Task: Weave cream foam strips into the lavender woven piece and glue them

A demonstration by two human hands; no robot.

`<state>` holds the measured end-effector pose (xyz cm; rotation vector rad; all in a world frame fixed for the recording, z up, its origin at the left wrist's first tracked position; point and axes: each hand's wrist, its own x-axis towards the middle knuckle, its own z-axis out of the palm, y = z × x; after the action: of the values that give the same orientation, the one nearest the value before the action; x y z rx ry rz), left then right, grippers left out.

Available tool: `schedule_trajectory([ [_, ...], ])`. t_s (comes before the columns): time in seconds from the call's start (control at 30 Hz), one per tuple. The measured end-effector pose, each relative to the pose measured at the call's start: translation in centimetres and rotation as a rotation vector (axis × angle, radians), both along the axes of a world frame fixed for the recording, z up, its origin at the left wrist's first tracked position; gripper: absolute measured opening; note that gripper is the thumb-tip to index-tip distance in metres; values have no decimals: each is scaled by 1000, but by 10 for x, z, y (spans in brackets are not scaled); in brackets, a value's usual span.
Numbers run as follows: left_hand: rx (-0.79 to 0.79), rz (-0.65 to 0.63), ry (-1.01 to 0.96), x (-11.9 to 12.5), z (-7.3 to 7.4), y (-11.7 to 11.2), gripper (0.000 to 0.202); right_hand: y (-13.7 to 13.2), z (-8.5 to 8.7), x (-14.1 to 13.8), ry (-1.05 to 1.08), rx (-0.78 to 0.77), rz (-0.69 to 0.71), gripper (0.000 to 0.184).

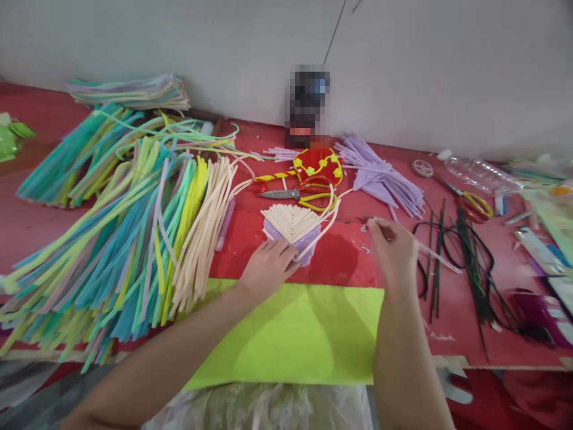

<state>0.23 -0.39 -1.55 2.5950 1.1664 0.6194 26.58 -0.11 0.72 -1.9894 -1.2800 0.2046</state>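
My left hand (268, 266) rests flat with fingers spread on the near edge of a heart-shaped piece (292, 232) made of cream strips over lilac ones. It lies on the red table (344, 263). A loose cream strip (329, 224) curls from its right side. My right hand (393, 249) is just to the right, fingers pinched on a thin clear rod (441, 258) that points right and toward me. Red-handled scissors (293, 192) lie just beyond the heart piece.
A large heap of coloured foam strips (111, 227) fills the left. A lime-green sheet (295, 331) lies at the front. A red and yellow ornament (319, 164), lilac strips (385, 179), black wires (465, 263), yellow-handled scissors (474, 204) and a plastic bottle (478, 172) lie behind and right.
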Motion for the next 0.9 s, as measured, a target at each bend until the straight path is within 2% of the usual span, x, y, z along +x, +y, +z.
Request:
schedule_trajectory([
  [0.17,22,-18,-8,-2,-1,2,11,27,-1,-34,-27,-180,171,25],
  [0.27,32,-18,-7,-4,-2,4,11,32,-5,-42,-26,-288,183,21],
  [0.5,39,-16,7,-4,-1,5,13,25,-14,-44,13,-172,189,22],
  [0.7,66,-2,-16,-7,2,8,13,21,-16,-48,61,-184,200,11],
  [0.8,57,-2,-60,-6,1,9,13,21,-16,-52,19,-186,190,11],
  [0.9,53,2,-80,-5,1,10,11,21,-14,-54,-81,-202,191,19],
])
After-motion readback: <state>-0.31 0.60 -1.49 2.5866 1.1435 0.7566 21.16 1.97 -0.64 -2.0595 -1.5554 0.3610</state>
